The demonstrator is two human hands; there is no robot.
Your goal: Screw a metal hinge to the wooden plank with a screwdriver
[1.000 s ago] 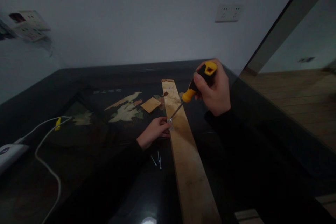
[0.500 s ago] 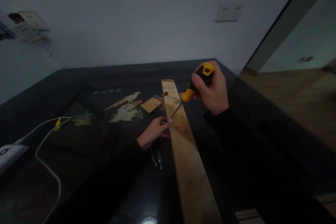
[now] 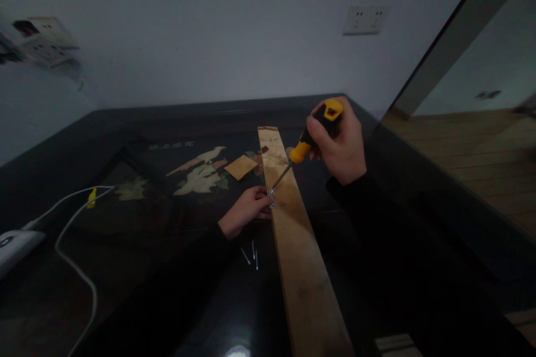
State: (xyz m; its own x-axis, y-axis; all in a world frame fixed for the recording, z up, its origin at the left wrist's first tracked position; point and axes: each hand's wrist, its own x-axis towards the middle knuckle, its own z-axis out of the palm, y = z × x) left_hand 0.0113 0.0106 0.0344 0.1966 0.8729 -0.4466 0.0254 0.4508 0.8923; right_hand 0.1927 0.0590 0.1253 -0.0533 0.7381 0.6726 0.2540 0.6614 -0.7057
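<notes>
A long wooden board point(image 3: 304, 256) lies lengthwise on the dark table. My right hand point(image 3: 341, 142) is wrapped round the yellow and black handle of a screwdriver point(image 3: 300, 150). Its shaft slants down to the left, and the tip meets a small shiny metal piece point(image 3: 272, 198) at the board's left edge. My left hand point(image 3: 250, 206) pinches that metal piece against the board, thumb on top; its exact shape is too small to make out. Three screws point(image 3: 253, 254) lie loose on the table left of the board.
A small square wooden piece point(image 3: 241, 168) lies left of the board's far end. A white cable point(image 3: 86, 276) with a yellow tag runs from a white power strip point(image 3: 17, 248) at the left. Wall sockets point(image 3: 365, 20) sit behind the table point(image 3: 209, 114).
Almost nothing differs. The screwdriver handle and my right hand have shifted very slightly to the right; my left hand and the board stay in place.
</notes>
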